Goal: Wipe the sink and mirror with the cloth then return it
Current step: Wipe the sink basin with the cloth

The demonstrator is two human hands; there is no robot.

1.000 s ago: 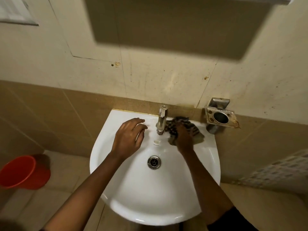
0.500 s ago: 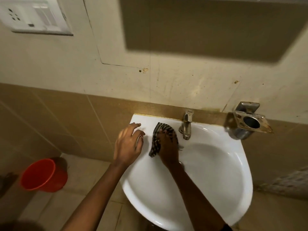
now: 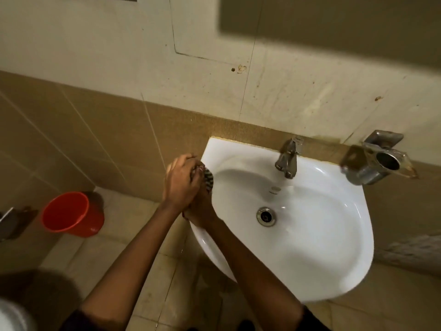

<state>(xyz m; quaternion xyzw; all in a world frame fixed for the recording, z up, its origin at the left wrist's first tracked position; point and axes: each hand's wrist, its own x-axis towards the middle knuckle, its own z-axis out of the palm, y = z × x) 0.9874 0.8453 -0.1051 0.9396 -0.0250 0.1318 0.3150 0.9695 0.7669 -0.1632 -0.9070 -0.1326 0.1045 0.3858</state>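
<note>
A white wall-mounted sink [image 3: 334, 247] fills the right half of the head view, with a metal tap [image 3: 287, 160] at its back rim and a drain [image 3: 265, 216] in the bowl. A dark checked cloth [image 3: 208, 179] lies bunched on the sink's left rim. My left hand [image 3: 181, 181] is clasped over it from above. My right hand [image 3: 199, 211] sits mostly under the left one, gripping the cloth from below. Most of the cloth is hidden between the two hands. The mirror is out of view; only its dark shadow [image 3: 334, 25] falls on the wall.
A metal holder [image 3: 379, 163] is fixed to the wall right of the tap. An orange bucket [image 3: 71, 213] stands on the tiled floor at the left. A white object's edge [image 3: 12, 316] shows at the bottom left corner.
The cloth and my right hand slid from right of the tap, past it, to the sink's left rim. My left hand closed over the cloth. The view swung left.
</note>
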